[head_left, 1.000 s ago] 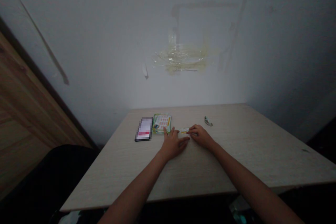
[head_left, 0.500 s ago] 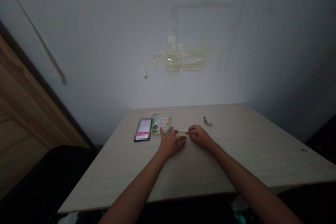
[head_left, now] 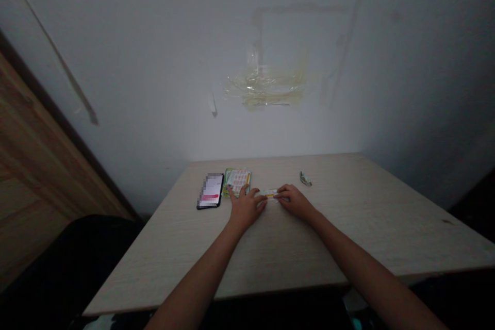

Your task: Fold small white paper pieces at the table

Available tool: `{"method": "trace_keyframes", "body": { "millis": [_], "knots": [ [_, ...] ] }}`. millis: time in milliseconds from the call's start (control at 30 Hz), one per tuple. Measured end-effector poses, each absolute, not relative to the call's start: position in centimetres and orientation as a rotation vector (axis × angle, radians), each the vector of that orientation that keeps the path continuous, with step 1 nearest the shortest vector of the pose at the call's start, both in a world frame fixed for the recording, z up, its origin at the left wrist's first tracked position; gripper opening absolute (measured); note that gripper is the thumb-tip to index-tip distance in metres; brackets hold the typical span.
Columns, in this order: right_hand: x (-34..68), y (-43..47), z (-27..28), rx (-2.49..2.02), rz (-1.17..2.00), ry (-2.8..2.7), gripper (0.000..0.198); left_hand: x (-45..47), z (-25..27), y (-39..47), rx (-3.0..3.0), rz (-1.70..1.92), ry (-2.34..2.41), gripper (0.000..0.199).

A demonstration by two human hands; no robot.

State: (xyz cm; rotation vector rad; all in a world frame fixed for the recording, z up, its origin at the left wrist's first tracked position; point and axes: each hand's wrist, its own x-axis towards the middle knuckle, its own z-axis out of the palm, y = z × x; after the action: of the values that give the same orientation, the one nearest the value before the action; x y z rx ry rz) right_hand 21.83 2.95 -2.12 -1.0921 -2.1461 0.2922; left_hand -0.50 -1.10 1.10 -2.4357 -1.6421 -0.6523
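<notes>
A small white wrapper strip with yellow and green print (head_left: 271, 195) lies flat on the table between my hands. My left hand (head_left: 245, 210) rests palm down with its fingers spread, its thumb and index tip at the strip's left end. The outer fingers reach the lower edge of a green-edged printed packet (head_left: 238, 178). At the strip's right end, my right hand (head_left: 296, 201) has its fingertips drawn together on it. The fingers cover part of the strip.
A phone with a lit screen (head_left: 211, 192) lies left of the packet. A crumpled wrapper piece (head_left: 305, 179) sits beyond my right hand. The pale wooden table (head_left: 286, 258) meets a wall (head_left: 154, 62) bearing old tape (head_left: 270, 90).
My left hand has slid slightly left, showing more of the strip and less of the packet's lower edge. The right hand stays at nearly the same spot.
</notes>
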Motion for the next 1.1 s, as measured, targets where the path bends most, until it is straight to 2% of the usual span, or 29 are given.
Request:
{"method": "trace_keyframes", "body": {
  "millis": [1100],
  "knots": [
    [21.5,2.7,-1.7,-1.105,0.294,-2.128,0.021,0.7,0.8,1.1,-2.355,-0.638,-1.729,0.023]
  ]
}}
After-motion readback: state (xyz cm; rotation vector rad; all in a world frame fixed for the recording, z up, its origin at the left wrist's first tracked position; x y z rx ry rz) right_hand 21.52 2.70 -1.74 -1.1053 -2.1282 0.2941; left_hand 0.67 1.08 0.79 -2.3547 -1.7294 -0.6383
